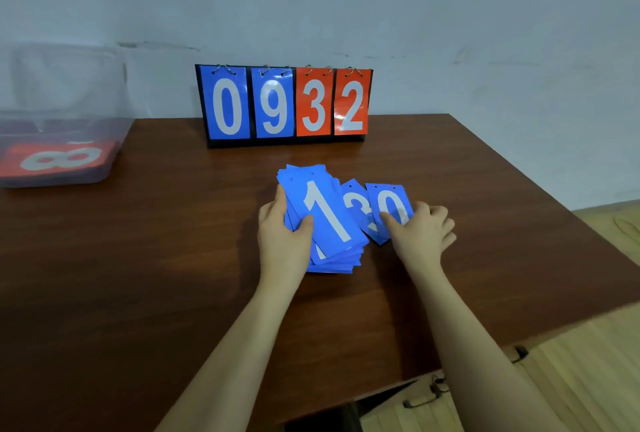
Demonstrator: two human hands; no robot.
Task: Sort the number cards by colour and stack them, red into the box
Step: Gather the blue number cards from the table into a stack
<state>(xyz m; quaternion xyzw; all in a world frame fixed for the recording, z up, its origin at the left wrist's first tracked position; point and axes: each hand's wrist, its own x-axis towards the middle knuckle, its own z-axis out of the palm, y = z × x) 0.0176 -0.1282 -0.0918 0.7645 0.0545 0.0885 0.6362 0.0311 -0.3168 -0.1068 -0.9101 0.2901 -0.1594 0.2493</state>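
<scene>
L hand (282, 234) grips blue card stack (325, 220) mid-table (138, 258), thumb on top "1" card, fingers curled round left edge. R hand (420, 229) pinches "0" card (391, 204), thumb on its face, overlapping "3" card (356, 206) beside stack. Red cards (59, 159), "8" on top, in clear box (65, 113) far left. Scoreboard (285, 104) at back reads 0932.
</scene>
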